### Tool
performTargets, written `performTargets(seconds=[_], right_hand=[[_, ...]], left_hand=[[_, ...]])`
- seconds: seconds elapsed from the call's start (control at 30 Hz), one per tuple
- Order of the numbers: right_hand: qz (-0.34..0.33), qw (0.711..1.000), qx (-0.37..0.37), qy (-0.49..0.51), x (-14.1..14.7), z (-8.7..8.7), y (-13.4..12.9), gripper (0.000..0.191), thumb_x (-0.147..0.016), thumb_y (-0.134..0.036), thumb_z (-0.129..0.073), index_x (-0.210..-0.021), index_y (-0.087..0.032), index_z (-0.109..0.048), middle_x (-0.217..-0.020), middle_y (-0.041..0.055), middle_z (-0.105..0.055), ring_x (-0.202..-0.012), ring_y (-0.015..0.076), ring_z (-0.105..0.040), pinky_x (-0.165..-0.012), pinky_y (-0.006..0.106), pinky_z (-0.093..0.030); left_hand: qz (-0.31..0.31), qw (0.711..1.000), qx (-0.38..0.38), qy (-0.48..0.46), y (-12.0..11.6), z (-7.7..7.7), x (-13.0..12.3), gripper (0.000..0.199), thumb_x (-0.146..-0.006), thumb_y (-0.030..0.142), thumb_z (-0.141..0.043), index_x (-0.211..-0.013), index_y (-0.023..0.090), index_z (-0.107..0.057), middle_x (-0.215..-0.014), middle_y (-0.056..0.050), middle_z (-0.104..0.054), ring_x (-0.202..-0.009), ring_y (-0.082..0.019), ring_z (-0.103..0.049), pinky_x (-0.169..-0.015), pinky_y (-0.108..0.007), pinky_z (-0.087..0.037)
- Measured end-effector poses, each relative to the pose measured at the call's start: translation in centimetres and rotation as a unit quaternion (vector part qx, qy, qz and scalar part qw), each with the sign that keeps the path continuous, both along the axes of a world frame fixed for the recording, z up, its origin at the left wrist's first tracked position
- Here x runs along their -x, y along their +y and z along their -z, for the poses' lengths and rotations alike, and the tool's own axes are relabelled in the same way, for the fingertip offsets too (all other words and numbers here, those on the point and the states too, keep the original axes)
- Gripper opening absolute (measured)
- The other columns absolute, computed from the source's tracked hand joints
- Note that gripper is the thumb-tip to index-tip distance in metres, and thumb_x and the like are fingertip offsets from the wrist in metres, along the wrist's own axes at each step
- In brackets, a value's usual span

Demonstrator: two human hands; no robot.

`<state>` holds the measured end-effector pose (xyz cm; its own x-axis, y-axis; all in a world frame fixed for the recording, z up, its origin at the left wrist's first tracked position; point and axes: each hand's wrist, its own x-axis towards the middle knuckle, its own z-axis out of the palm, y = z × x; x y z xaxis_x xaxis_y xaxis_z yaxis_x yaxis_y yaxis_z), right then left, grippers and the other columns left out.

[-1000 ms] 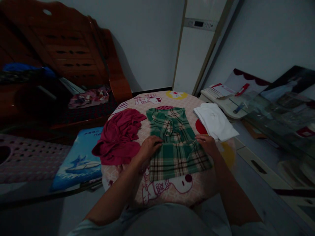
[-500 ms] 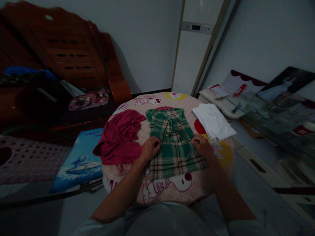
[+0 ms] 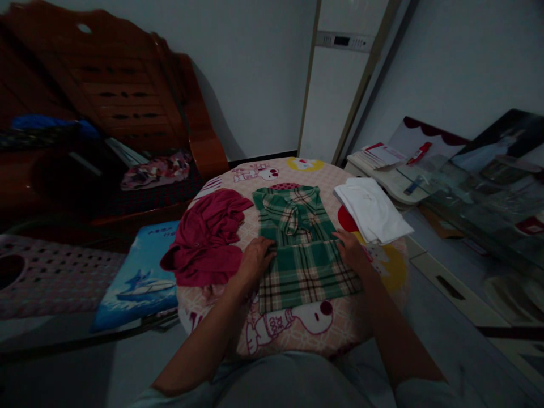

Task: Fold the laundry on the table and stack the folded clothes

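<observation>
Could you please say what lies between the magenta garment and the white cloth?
The green plaid garment, left hand and right hand at its edges; head view.

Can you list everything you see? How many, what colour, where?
plaid cloth: 1, green, table's middle
crumpled cloth: 1, dark pink, table's left
folded cloth: 1, white, table's right
table: 1, pink patterned cover, centre
bench: 1, brown, back left
flowery cloth: 1, pink, on bench
boat picture: 1, blue, left of table
tall cabinet: 1, white, behind table
papers: several, white and red, back right
photo: 1, dark, far right
left hand: 1, bare, plaid cloth's left edge
right hand: 1, bare, plaid cloth's right edge
</observation>
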<state>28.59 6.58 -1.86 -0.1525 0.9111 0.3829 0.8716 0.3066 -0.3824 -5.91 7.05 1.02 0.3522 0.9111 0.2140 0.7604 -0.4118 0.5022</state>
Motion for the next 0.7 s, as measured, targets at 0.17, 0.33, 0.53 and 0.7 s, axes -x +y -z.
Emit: performTargets(seconds=[0.17,0.33,0.53,0.7], right_hand=[[0.002,0.999,0.009,-0.032,-0.5,0.4,0.1,0.031,-0.08,-0.015,-0.049,-0.107,-0.018,-0.064,-0.121,0.0161,-0.064,-0.119,0.0304,-0.056,-0.105,0.051,-0.042],[-0.019,1.0,-0.002,-0.025,-0.7,-0.1,0.3,0.016,-0.077,-0.014,-0.052,-0.088,-0.023,-0.059,-0.104,0.0113,-0.067,-0.107,0.0287,-0.059,-0.099,0.047,-0.045],[-0.021,0.999,-0.016,-0.022,-0.6,-0.5,0.3,0.011,-0.08,-0.014,-0.051,-0.079,-0.024,-0.057,-0.092,0.0098,-0.066,-0.097,0.0269,-0.061,-0.094,0.044,-0.047],[-0.047,0.998,-0.021,-0.029,0.2,-0.7,0.2,0.023,-0.082,-0.017,-0.053,-0.1,-0.019,-0.065,-0.109,0.0136,-0.068,-0.107,0.0279,-0.061,-0.098,0.046,-0.047]], left_hand=[[0.017,0.998,0.043,0.051,0.7,-0.8,0.3,0.018,-0.08,0.021,-0.07,-0.097,0.02,-0.064,-0.095,-0.006,-0.068,-0.094,-0.022,-0.062,-0.084,-0.032,-0.048],[0.032,0.994,0.08,0.066,1.5,-1.1,0.5,0.019,-0.073,0.021,-0.077,-0.088,0.021,-0.065,-0.087,-0.003,-0.068,-0.089,-0.021,-0.062,-0.078,-0.029,-0.046],[0.049,0.995,0.065,0.057,1.2,-1.0,0.3,0.017,-0.072,0.016,-0.075,-0.084,0.021,-0.064,-0.085,-0.003,-0.066,-0.087,-0.021,-0.063,-0.078,-0.03,-0.046],[0.047,0.995,0.072,0.056,1.2,-0.8,-0.3,0.021,-0.078,0.027,-0.074,-0.095,0.021,-0.064,-0.091,-0.004,-0.07,-0.087,-0.022,-0.066,-0.074,-0.029,-0.046]])
